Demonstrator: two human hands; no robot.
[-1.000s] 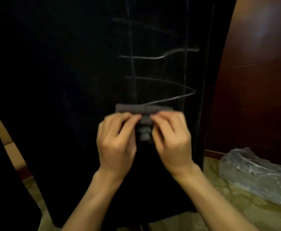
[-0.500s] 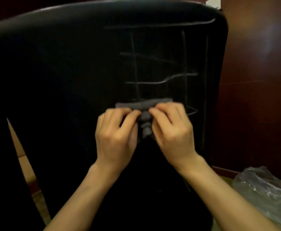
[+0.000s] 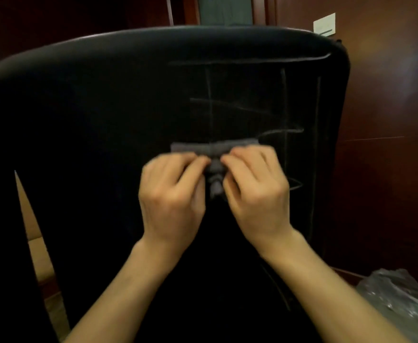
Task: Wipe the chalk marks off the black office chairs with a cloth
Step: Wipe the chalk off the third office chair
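Chalk lines (image 3: 284,120) mostly unwiped above and right of both hands, left hand (image 3: 172,194) and right hand (image 3: 257,191) pinching small folded grey cloth (image 3: 214,149) against black padded office chair back (image 3: 91,132), bare dark area left of hands, hence wiping judged barely begun.
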